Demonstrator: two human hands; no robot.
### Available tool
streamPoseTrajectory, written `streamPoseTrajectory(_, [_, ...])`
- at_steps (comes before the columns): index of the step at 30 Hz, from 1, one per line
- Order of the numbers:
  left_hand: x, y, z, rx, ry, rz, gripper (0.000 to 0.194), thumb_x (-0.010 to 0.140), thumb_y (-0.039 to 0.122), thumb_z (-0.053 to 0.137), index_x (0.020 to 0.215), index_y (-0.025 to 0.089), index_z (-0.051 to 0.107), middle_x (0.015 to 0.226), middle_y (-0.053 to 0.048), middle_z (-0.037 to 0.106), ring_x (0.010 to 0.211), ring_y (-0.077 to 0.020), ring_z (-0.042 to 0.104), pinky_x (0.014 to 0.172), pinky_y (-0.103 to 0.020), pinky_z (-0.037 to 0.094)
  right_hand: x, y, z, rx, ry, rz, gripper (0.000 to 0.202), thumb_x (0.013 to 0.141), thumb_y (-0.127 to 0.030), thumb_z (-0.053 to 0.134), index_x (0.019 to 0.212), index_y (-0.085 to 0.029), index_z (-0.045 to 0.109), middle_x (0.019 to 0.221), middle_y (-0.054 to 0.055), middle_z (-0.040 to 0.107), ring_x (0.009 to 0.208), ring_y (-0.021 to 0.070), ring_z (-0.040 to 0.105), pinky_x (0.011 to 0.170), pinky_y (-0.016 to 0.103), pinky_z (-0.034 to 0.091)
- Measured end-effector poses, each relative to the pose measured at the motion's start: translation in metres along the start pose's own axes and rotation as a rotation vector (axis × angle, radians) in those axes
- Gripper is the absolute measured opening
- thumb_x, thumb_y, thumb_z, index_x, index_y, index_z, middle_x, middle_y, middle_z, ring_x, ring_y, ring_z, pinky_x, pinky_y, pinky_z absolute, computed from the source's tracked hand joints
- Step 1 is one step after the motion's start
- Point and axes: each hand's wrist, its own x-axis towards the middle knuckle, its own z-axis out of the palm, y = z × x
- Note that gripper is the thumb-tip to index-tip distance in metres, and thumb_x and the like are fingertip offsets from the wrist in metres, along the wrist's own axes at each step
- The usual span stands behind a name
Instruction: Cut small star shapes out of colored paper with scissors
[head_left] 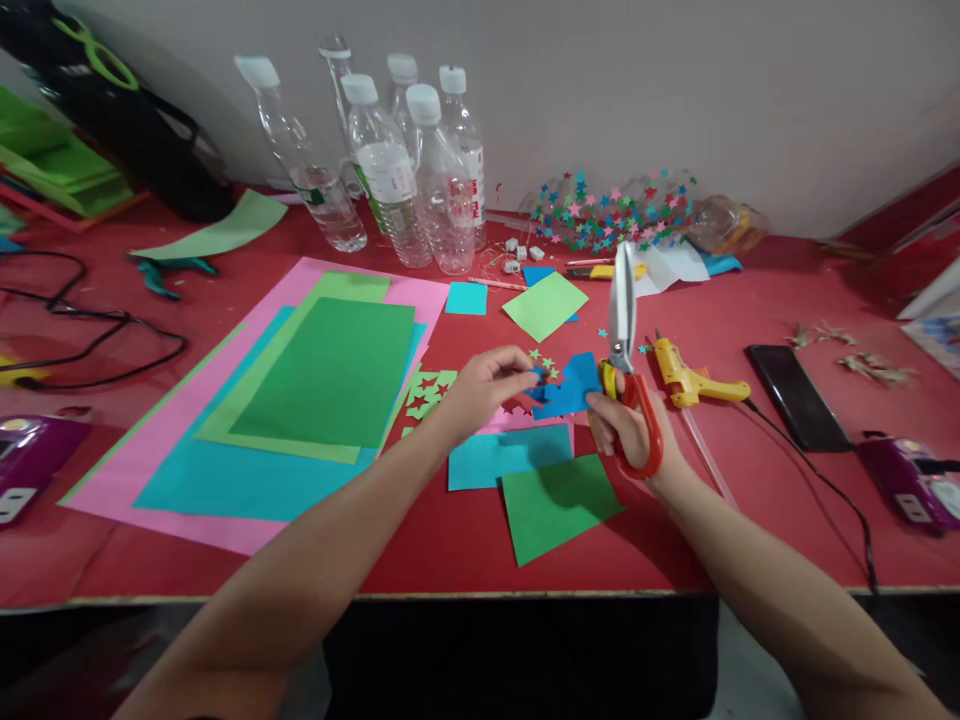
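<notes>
My left hand is closed in a pinch on a small blue paper piece, probably a star; its outline is partly hidden. In my right hand is a pair of scissors with red and yellow handles, blades pointing up and away from the paper. The right fingertips also touch the edge of a cut blue paper sheet. Green paper stars lie just beyond my left fingers. Under and near my hands are a light-blue paper strip and a green paper rectangle.
Large coloured sheets are stacked at left. Several plastic bottles stand at the wall beside a bottle covered in stars. A yellow glue gun, a phone and a purple power strip lie at right.
</notes>
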Motion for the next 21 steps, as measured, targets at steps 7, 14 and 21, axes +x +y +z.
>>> streamPoseTrajectory(7, [0.011,-0.026,-0.012,0.875,0.029,0.288,0.023,0.092,0.020,0.038,0.087,0.014,0.060,0.097,-0.010,0.060,0.094,-0.0203,0.055,0.089,-0.038,0.044,0.009,0.006,-0.005,0.220,0.060,-0.031,0.042,0.083,-0.030,0.055,0.046,-0.023,0.038,0.034,-0.005,0.038,0.029,0.0101,0.038,0.036,0.026,0.033])
streamPoseTrajectory(14, [0.011,-0.032,-0.007,1.110,0.035,0.339,0.031,0.091,0.016,0.037,0.101,0.011,0.066,0.102,-0.015,0.060,0.097,-0.0238,0.054,0.087,-0.040,0.044,0.006,0.007,-0.002,0.112,0.001,0.017,0.049,0.086,-0.038,0.052,0.041,-0.022,0.038,0.034,-0.004,0.038,0.032,0.0096,0.041,0.039,0.025,0.035])
streamPoseTrajectory(21, [0.002,-0.010,-0.007,0.531,0.013,0.200,0.034,0.075,0.012,0.056,0.107,0.015,0.064,0.104,-0.010,0.061,0.097,-0.0210,0.057,0.089,-0.039,0.045,0.004,0.004,0.002,0.074,-0.043,0.016,0.052,0.088,-0.044,0.047,0.042,-0.024,0.034,0.035,-0.003,0.036,0.035,0.0103,0.040,0.044,0.026,0.037])
